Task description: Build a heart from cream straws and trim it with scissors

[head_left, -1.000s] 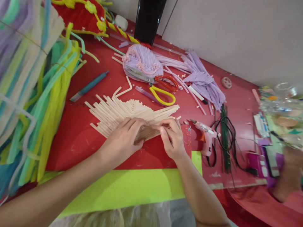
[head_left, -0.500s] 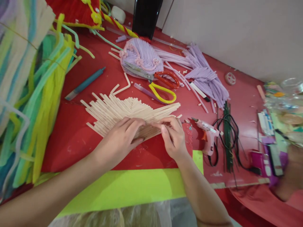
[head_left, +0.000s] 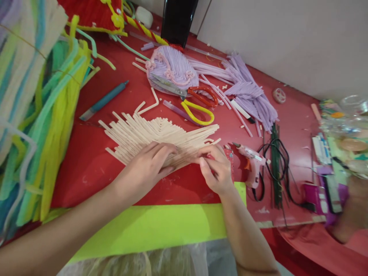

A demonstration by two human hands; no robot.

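A fan-shaped piece of cream pipe cleaners [head_left: 135, 134], laid side by side in a V pattern, lies flat on the red table. My left hand [head_left: 146, 165] grips its near edge, fingers bent over the top and thumb at the lower side. My right hand [head_left: 217, 168] is closed in a pinch at the right end of the near rows, on what looks like a cream pipe cleaner, partly hidden by the fingers. Beyond the piece lie a bent cream pipe cleaner [head_left: 155, 97] and scissors [head_left: 198, 119] with red and yellow handles.
Behind is a lilac pipe-cleaner piece [head_left: 172, 65] with pink trim. Bundles of coloured pipe cleaners [head_left: 57, 153] crowd the left. A pink glue gun [head_left: 253, 159] with its cord lies right. Another person's arm [head_left: 350, 214] shows at the far right.
My right hand has slid to the right and slightly nearer along the near rows, still pinched. My left hand stays in place on the cream piece.
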